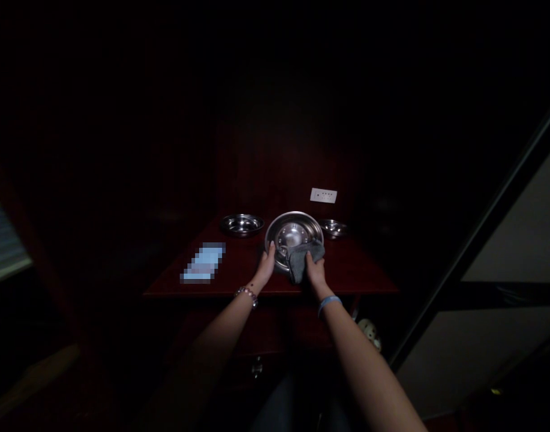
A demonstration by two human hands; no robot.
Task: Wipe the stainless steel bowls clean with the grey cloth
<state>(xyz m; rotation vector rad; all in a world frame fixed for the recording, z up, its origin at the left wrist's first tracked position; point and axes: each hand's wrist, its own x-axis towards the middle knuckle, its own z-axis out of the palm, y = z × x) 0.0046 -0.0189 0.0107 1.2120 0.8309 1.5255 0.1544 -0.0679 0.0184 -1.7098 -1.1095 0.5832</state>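
Observation:
A shiny steel bowl (293, 234) is tilted toward me over the front part of the dark red desk (346, 270). My left hand (266, 264) grips its left rim, thumb on the inner side and the other fingers hidden behind. In my right hand (316, 270) is a grey cloth (300, 261), pressed over the bowl's lower right rim with the thumb on top. The cloth covers that part of the bowl. Whether the bowl's underside touches the desk I cannot tell.
Behind to the left sits a steel dish (242, 225); another steel dish (334, 228) is partly hidden behind the bowl at right. A blurred, bright rectangle (205, 262) lies on the desk's left. A white socket plate (324, 195) is on the back panel. Below is a drawer knob (257, 366).

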